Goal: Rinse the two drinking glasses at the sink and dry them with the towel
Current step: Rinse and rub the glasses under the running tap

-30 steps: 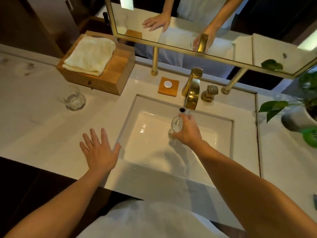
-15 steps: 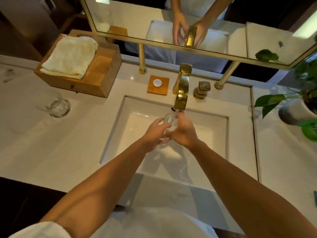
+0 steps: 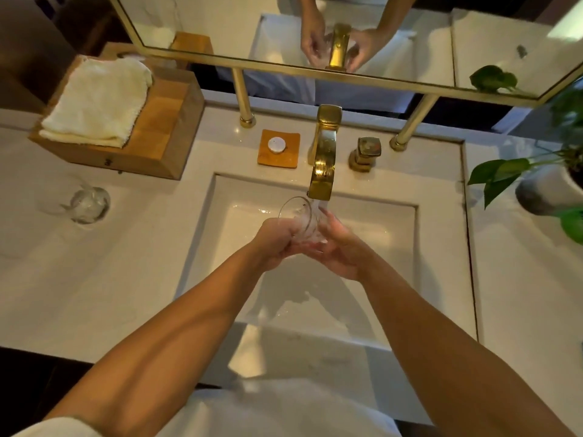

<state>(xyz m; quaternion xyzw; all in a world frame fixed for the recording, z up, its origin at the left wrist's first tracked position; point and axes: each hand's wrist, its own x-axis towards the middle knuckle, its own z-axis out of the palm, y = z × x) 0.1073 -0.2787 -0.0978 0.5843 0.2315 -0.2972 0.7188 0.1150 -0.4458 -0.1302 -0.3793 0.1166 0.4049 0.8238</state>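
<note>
Over the sink (image 3: 362, 216), both hands cup one glass (image 3: 296, 217) just below the gold faucet (image 3: 321, 171), whose spout sits at about one o'clock from the glass rim. The left hand (image 3: 274, 244) wraps its fingers round the glass's lower body from nine o'clock; the right hand (image 3: 339, 247) presses against it from three o'clock, so the glass is pinched between them. The glass is tilted, its long axis running from the base in the palms up toward eleven o'clock, mouth open toward the far left. The second glass (image 3: 90, 205) stands alone on the counter at nine o'clock, well apart, so the left hand is the nearer for fetching it. The towel (image 3: 97, 102) lies folded on a wooden box (image 3: 157, 127) at ten o'clock, also on the left side. No brand or legible writing shows anywhere.
</note>
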